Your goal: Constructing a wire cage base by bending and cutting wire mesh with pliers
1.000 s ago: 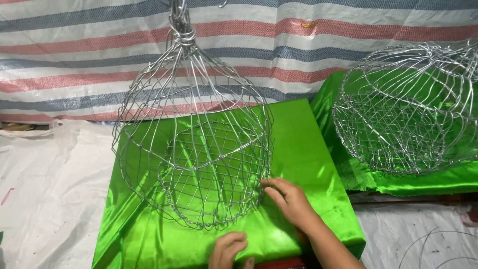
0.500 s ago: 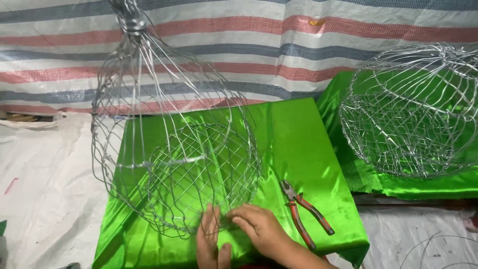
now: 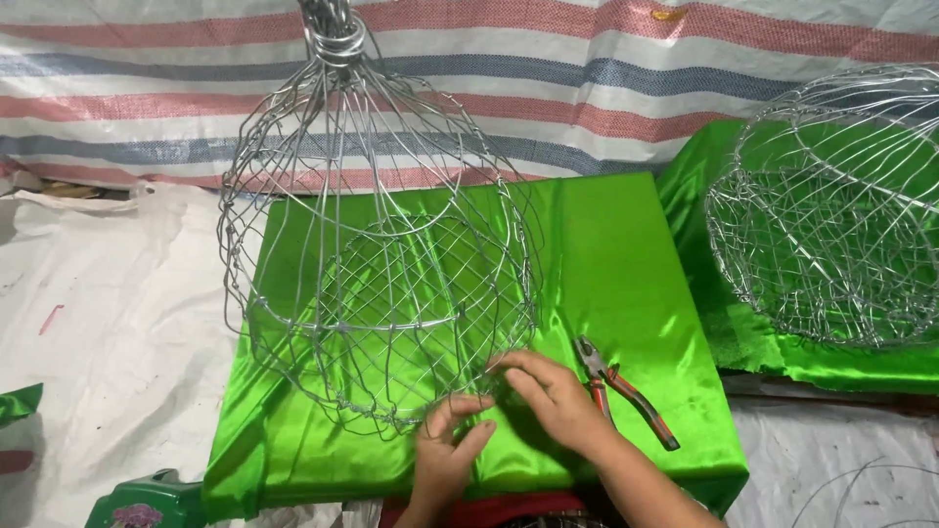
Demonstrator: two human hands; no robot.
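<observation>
Hands meet at the lower rim of a wire basket (image 3: 381, 284) resting on a green satin-covered block (image 3: 626, 264), its gathered top wires rising toward a striped tarp (image 3: 587, 68). The left hand (image 3: 445, 460) pinches a thin loose wire with thumb and fingers partly curled; the right hand (image 3: 553, 396) rests half-closed with fingertips on the basket's mesh edge. Nothing lies inside the open weave. Red-handled pliers (image 3: 626, 391) lie just beside the right hand on the cloth. A second wire basket (image 3: 831, 215), likewise holding nothing, sits on green cloth at right.
</observation>
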